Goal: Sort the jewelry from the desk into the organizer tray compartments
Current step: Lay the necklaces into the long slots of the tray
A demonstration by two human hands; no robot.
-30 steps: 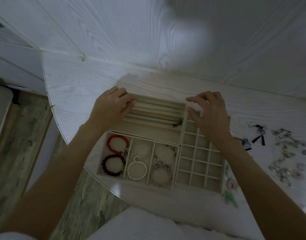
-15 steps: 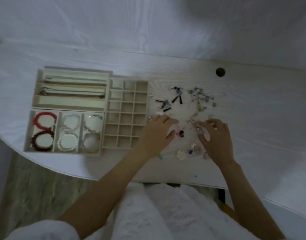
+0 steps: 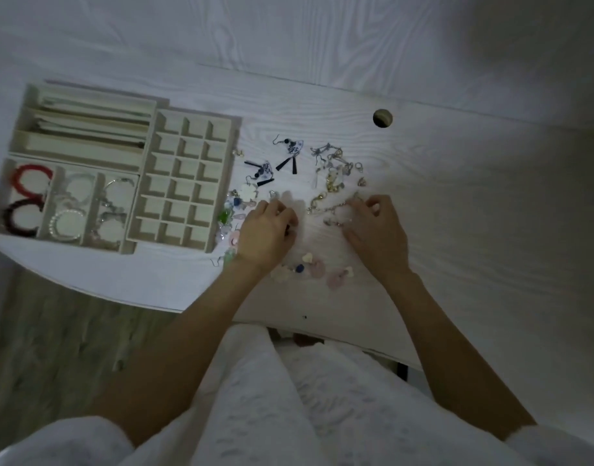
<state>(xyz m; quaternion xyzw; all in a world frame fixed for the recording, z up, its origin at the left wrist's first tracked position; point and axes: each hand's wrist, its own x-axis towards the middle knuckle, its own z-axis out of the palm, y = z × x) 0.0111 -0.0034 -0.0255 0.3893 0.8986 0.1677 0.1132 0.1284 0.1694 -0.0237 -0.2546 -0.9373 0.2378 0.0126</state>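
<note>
White wood-grain table [image 3: 456, 230] carries the organizer tray [image 3: 184, 183] left of both hands; left hand [image 3: 267, 230] curls over scattered earrings [image 3: 335, 176], grip unclear, and right hand [image 3: 376, 230] seems to pinch one, presumably picking pieces for the tray's small cells

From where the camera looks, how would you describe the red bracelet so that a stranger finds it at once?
Start at the organizer tray at the desk's left edge. In its near-left section, take the leftmost compartment, where two bracelets lie. The red bracelet is the farther one, bright red, while its neighbour, the dark maroon bracelet, lies nearer.
</note>
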